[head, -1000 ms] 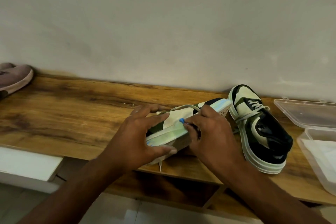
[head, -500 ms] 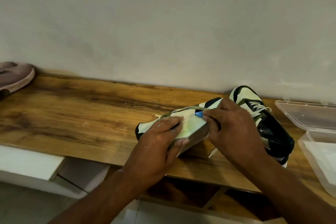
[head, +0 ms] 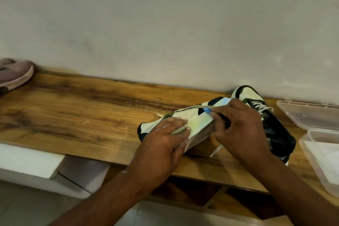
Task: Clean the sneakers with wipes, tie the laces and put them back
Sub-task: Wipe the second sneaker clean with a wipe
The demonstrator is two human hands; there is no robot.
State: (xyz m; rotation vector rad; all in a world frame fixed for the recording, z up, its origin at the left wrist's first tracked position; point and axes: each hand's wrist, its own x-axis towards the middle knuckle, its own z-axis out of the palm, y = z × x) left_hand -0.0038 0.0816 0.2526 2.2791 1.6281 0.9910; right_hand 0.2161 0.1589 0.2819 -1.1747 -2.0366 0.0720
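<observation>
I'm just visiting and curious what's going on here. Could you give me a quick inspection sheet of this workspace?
Surface: wooden shelf against a pale wall, worn grain, dark stain at left.
Job's things: tipped sneaker lying on its side, sole toward the camera; second sneaker upright behind it, laced; open wipe box at right, white sheets inside.
Clutter: pink shoe at far left.
Grippers: left hand presses down on the tipped sneaker; right hand pinches a small blue-tipped tool against its sole edge.
Cables: nothing seen; a loose lace end hangs near the shelf's front edge.
Surroundings: white ledge below left, tiled floor.
</observation>
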